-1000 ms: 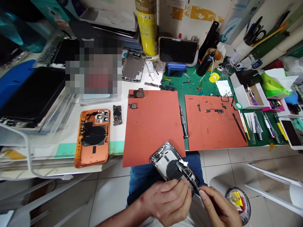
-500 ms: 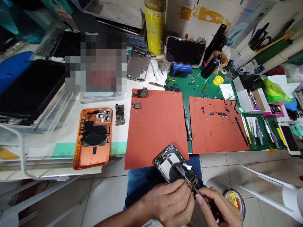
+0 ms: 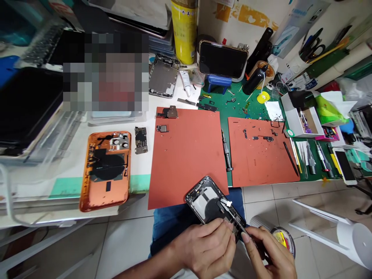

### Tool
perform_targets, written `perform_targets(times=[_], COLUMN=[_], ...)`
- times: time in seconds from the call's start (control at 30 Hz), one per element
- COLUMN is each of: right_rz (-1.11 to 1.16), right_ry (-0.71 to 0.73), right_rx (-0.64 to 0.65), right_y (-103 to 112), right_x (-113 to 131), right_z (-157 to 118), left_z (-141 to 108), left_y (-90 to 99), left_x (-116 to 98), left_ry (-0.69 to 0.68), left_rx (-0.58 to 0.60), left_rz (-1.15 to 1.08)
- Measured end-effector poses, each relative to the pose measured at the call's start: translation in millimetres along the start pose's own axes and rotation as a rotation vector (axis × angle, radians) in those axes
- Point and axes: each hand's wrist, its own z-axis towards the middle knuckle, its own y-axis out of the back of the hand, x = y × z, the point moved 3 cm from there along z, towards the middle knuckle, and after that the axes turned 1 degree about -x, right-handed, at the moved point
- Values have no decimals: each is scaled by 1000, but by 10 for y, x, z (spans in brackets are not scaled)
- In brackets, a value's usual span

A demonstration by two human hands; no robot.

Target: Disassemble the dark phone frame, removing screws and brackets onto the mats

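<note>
A dark phone housing (image 3: 213,199) with its inside facing up lies tilted over my lap, its upper corner over the near edge of the red mat (image 3: 186,155). My left hand (image 3: 207,246) is closed at the housing's lower side, thumb and fingertips pinched over its inner parts; what they pinch is too small to name. My right hand (image 3: 266,250) is closed around a thin metal tool (image 3: 243,230), which points into the housing. A white connector tab (image 3: 228,204) sticks up from the housing's inside.
An orange phone back (image 3: 107,193) and a circuit board (image 3: 141,139) lie left of the mat. A screwdriver (image 3: 226,151) lies between it and a second red mat (image 3: 261,166) with small parts. A phone (image 3: 223,60) stands on a blue stand behind.
The whole scene has shifted slightly left in view. The metal tool sits a little differently over the housing, and my left fingertips remain pinched.
</note>
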Motion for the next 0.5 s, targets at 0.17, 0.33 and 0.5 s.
perform_targets(times=[0.17,0.33,0.5], right_rz=[-32,-102,-162], right_ry=[86,286,346], right_rx=[-43,15,46], right_y=[-85,-192,-258], right_x=[12,50,112], right_z=[51,174,345], left_z=[4,-36,-81], left_y=[-14,-60,-99], left_x=[16,0,-17], left_ry=[-9,-10,8], left_rx=[-34,-80,-109], left_rz=[2,10,6])
